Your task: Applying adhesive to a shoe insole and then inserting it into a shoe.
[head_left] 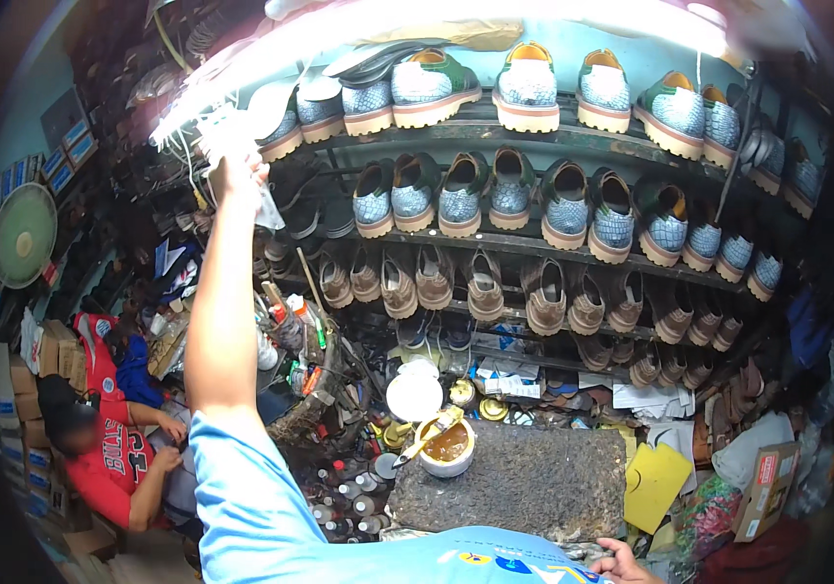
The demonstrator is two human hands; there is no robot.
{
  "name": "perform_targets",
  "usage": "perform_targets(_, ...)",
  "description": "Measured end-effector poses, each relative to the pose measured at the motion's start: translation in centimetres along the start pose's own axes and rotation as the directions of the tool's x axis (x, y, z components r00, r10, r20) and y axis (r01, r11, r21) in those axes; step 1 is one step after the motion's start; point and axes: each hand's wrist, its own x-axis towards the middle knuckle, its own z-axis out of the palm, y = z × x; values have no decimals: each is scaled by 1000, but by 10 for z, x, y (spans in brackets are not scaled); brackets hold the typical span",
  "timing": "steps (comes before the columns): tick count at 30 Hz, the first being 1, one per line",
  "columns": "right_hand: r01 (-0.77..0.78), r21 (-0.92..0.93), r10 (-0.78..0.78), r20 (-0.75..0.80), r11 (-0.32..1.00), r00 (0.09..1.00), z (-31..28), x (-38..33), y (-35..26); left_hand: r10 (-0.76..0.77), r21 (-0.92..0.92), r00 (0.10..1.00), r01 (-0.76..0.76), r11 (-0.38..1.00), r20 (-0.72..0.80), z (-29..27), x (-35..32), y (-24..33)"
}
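1. The left hand [235, 175] is stretched way up on a bare arm, closed around a crumpled bit of white plastic or cloth [266, 206] right by the bright fluorescent tube [359, 34]. There's glare, so I can't tell exactly what it's pinching beyond that.
2. The right hand [619, 565] only peeks in at the bottom edge, fingers curled at the near edge of the worktop [514, 482]. Can't tell if it's gripping anything.
3. The worktop is a dark, rough, speckled slab, pretty grimy and crusty looking.
4. On its far left corner sits a round white glue pot [447, 448] with amber gunk inside and a brush [427, 438] resting across it, yellowish handle sticking out to the left.
5. Just behind the pot there's a round white lid [414, 396], smooth and flat.
6. A yellow sheet [654, 482] lies just right of the slab.
7. The back wall is all shelves: scaly blue-grey shoes [528, 88] with pale chunky soles on the top rows, and brown suede-looking shoes [545, 297] lower down.
8. On the left, another person in a red jersey [115, 453] is hunched low, with cardboard boxes stacked nearby.
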Motion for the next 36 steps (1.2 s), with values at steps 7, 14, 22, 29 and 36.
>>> perform_targets(7, -69, -147, 75, 38, 987, 996, 0, -3, 26, 661, 335, 750, -630, 701, 28, 45, -7, -27)
perform_targets(14, -271, -52, 275, 94, 961, 957, 1, -10, -4, -169, 51, 940, 161, 986, 297, 140, -70, 7)
perform_targets(22, -133, 105, 100, 271, 986, 957, -17, 5, -19, -81, -75, 892, 128, 989, 445, 170, 35, -8)
perform_targets(29, 645, -315, -698, -510, 696, 503, -107, 59, -170, -197, -249, 846, 355, 901, 495, 134, -198, -14)
perform_targets(36, 76, -863, -827, -500, 499, -255, -200, 171, -408, -493, 113, 395, 682, 723, 775, -12, -453, -33)
